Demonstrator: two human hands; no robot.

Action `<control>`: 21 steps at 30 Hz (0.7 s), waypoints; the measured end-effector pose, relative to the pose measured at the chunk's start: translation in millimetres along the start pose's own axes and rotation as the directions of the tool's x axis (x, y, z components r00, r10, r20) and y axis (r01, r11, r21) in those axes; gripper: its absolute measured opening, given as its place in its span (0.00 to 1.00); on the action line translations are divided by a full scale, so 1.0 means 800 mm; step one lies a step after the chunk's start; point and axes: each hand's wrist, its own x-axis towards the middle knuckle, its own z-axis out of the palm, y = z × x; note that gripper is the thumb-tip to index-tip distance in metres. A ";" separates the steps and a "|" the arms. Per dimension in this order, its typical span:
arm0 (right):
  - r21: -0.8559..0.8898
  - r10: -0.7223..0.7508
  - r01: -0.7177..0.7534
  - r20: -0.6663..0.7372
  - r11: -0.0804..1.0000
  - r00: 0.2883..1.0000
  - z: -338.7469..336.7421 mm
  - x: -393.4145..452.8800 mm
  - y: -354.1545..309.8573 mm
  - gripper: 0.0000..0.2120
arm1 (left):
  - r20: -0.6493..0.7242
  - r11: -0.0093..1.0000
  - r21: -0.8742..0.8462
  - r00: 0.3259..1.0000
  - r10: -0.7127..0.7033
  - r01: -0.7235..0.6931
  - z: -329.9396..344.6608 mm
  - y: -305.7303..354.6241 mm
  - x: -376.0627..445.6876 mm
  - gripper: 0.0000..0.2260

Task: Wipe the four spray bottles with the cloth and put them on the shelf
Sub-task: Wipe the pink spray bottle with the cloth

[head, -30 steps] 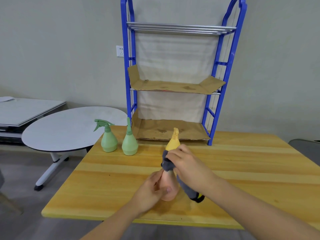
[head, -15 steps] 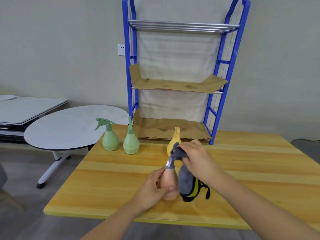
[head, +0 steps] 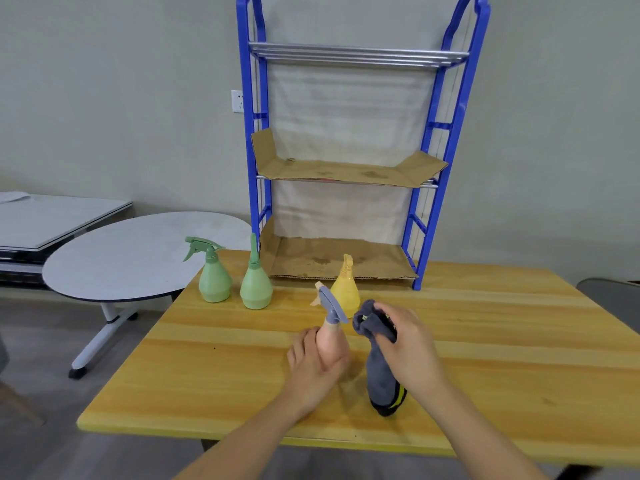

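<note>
The left hand (head: 317, 362) is wrapping its fingers (head: 299, 351) round the belly of the peach spray bottle (head: 329, 344), pinning it upright on the wooden table (head: 485, 341) so it is not tipping while it is being cleaned; its grey trigger head (head: 331, 304) is pointing up and away, left bare by the low grip. The right hand (head: 407, 344) is clutching the grey cloth (head: 377, 358) bunched at its top, just beside the bottle but apart from it, the loose end with its yellow stripe hanging down to the table; judging by this, a wiping stroke is between passes, or the bottle is nearly done.

The yellow spray bottle (head: 344, 287) is standing just behind the peach one, near the foot of the blue shelf (head: 420, 223); the two green spray bottles (head: 235, 280) are waiting side by side to the left, well within reach. All four are on the table, and none is on the shelf; its cardboard-lined tiers (head: 346, 169) are sitting bare, probably lined so that small bases are not slipping between the rails. A round white table (head: 121, 251) is standing off to the left.
</note>
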 end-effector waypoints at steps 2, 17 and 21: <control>0.004 0.002 -0.002 -0.018 1.000 1.000 0.001 -0.004 0.004 0.10 | 0.079 1.000 0.011 0.997 -0.006 0.006 -0.005 -0.006 -0.003 0.42; -0.008 -0.038 0.039 0.111 0.999 0.993 0.015 -0.032 0.025 0.21 | -0.254 0.995 -0.026 0.963 0.091 -0.101 -0.070 0.014 -0.033 0.21; -0.063 -0.215 0.229 0.174 0.971 0.961 0.035 -0.036 0.025 0.21 | -0.384 0.940 -0.033 0.873 0.302 -0.340 -0.109 0.062 -0.017 0.15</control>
